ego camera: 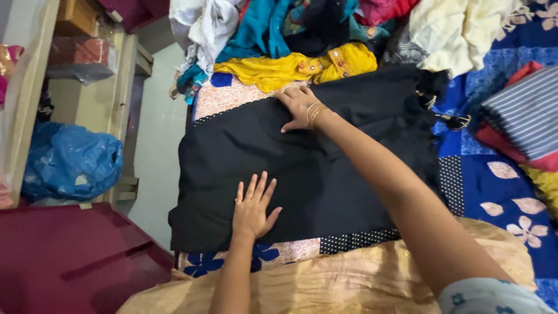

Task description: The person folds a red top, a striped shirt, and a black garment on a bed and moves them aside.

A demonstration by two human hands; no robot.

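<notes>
On the bed [494, 192], a black garment [325, 168] lies spread flat across a blue floral patchwork cover, its near and far edges roughly parallel, as cloth is laid when it is being smoothed. Both hands rest on it, palms down. Left hand [253, 208]: placed at the near left part of the fabric, fingers straight and fanned apart, a ring on one finger; the grip is fully open and grasps nothing, only pressing the cloth flat. Right hand [299, 104]: reached across to the far edge, bangles at the wrist, fingers extended along the hem, likewise open and merely touching (whether any fingertip pinches the edge cannot be told). A yellow embroidered garment [302, 67] lies just beyond the far edge, in front of a heap of mixed clothes [325, 23]. Folded striped cloth [523, 113] sits at the right. A golden-tan fabric [349, 279] covers the near foreground. Left of the bed, well apart, stands a blue plastic bag [72, 163] beside a maroon surface [70, 261].
</notes>
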